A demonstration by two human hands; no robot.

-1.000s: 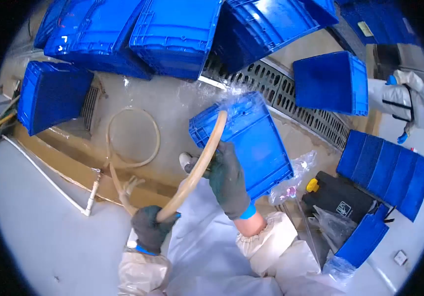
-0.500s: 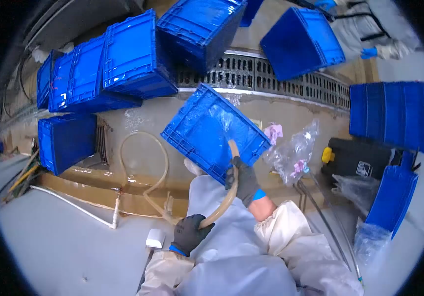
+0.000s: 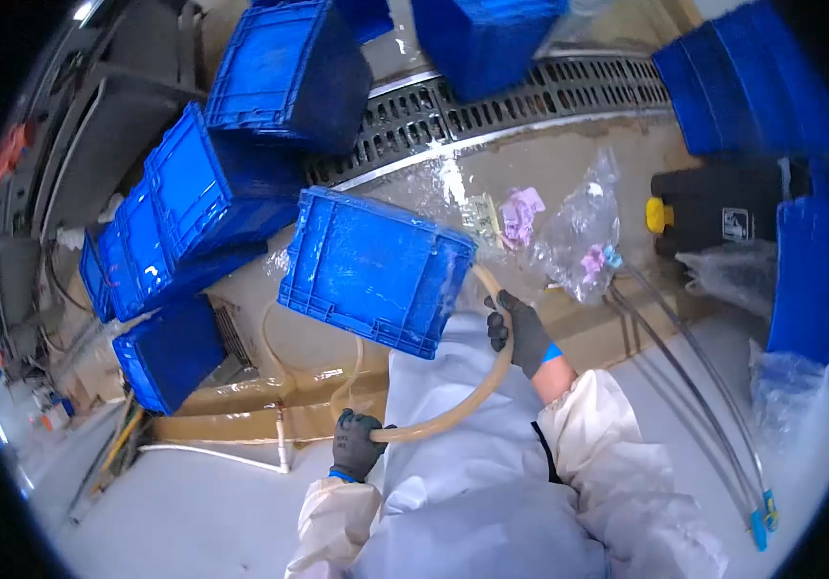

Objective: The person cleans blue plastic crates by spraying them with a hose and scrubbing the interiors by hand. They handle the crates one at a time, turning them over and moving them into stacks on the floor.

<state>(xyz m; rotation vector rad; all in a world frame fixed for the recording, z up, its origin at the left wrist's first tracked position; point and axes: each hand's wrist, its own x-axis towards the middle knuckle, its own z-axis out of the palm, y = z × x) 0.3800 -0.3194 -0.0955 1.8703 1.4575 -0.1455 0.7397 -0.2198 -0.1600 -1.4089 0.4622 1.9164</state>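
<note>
A thick, pale, see-through hose bends in an arc across my apron. My gloved left hand grips it low down, at my left side. Closer to the outlet, my gloved right hand is closed around the same hose. The hose's end lies at the right edge of a wet blue plastic crate, where water splashes. That crate is tilted in front of me, a broad ribbed face towards me. Neither hand visibly touches the crate.
Several blue crates stand at the left along a metal floor drain. On the right are a clear plastic bag, pink scraps, a black case and stacked blue crates. Two long-handled rods lean on the ledge.
My right hand and the hose end have moved right, from over the crate's middle to its right edge. The crate has turned to show a different face. The camera view has also shifted.
</note>
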